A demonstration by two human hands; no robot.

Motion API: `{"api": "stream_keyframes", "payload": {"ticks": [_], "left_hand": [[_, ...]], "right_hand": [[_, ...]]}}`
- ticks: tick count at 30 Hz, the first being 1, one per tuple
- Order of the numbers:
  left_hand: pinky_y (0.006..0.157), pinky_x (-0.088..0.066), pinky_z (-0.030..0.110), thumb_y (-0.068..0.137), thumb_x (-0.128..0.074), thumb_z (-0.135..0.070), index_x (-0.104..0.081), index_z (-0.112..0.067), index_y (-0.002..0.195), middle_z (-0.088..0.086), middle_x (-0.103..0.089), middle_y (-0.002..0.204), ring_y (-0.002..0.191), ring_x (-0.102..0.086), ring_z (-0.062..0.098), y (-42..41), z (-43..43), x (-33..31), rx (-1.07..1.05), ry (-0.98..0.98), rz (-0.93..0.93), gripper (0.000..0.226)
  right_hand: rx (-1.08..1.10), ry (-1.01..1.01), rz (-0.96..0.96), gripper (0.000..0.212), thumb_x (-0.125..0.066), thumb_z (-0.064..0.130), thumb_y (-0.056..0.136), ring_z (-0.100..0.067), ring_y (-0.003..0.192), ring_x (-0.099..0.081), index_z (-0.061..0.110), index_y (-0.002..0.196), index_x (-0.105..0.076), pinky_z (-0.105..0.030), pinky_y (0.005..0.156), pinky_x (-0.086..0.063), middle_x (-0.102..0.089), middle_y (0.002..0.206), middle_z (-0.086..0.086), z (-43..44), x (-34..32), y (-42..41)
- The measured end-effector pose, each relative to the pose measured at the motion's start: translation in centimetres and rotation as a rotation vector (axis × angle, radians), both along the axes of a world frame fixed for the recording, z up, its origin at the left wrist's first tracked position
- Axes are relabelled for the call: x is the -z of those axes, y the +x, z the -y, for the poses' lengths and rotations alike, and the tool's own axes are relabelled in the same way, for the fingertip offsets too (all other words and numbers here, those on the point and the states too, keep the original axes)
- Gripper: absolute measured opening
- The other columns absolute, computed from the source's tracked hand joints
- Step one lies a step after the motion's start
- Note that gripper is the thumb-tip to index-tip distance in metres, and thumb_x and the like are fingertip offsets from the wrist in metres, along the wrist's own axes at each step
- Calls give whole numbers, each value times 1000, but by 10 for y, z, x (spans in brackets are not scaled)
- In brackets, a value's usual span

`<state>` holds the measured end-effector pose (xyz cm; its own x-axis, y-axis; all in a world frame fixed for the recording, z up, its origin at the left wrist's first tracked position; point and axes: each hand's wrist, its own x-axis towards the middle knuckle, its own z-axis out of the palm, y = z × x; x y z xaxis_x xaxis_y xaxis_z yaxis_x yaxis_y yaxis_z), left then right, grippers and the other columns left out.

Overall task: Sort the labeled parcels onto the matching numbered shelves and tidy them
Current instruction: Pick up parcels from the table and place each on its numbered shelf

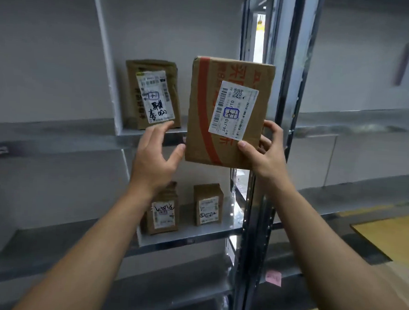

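My right hand point(265, 153) grips the lower right corner of a flat cardboard parcel point(205, 131) with red tape and a white label, held upright in the air in front of the upper shelf point(56, 131). My left hand point(155, 156) is spread beside the parcel's left edge, fingers relaxed, thumb near or touching that edge. A brown parcel point(152, 94) with a handwritten label stands on the upper shelf just behind my left fingertips. Two small labeled boxes, one point(164, 212) on the left and one point(207, 203) on the right, stand on the lower shelf point(193, 235).
A metal upright post point(285, 112) rises right of the held parcel. More grey shelving point(355, 130) extends to the right. A pink note point(273, 277) sticks on a lower shelf edge. Yellow cardboard point(390, 235) lies at the lower right.
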<state>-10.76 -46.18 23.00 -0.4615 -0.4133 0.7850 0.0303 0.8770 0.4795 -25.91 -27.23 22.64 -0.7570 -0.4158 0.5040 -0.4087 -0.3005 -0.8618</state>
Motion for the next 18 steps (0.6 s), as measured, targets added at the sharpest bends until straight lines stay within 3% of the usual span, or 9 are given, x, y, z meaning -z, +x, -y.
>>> {"api": "stream_keyframes", "payload": {"ticks": [3,7,12,18], "left_hand": [[107,-34,32,91,-65,-28,-49,-15,138,5,-51,134,127,-45,20,-10,32,-19,-69,-110,39,51],[105,-35,38,91,-62,-31,-49,-16,137,6,-51,135,125,-44,25,-21,64,-31,-134,-217,112,49],[108,-35,44,91,-60,-32,-49,-17,138,6,-49,138,128,-41,26,-32,85,-33,-158,-252,176,50],[108,-38,46,88,-59,-35,-49,-16,138,3,-49,138,128,-39,23,-42,99,-34,-222,-312,169,54]], "right_hand": [[5,-43,-13,64,-74,18,91,-13,109,-64,37,135,-32,-22,75,-59,-56,126,1,16,-16,-12],[11,-74,-34,61,-76,21,89,-22,118,-63,45,129,-36,-31,82,-61,-54,137,-11,29,-27,-28],[-3,-81,-95,59,-78,22,88,-25,121,-61,50,124,-40,-41,91,-60,-54,136,-12,49,-50,-56],[-28,-11,-109,64,-75,19,90,-14,114,-60,34,138,-36,-28,81,-60,-56,127,-4,80,-68,-94]]}}
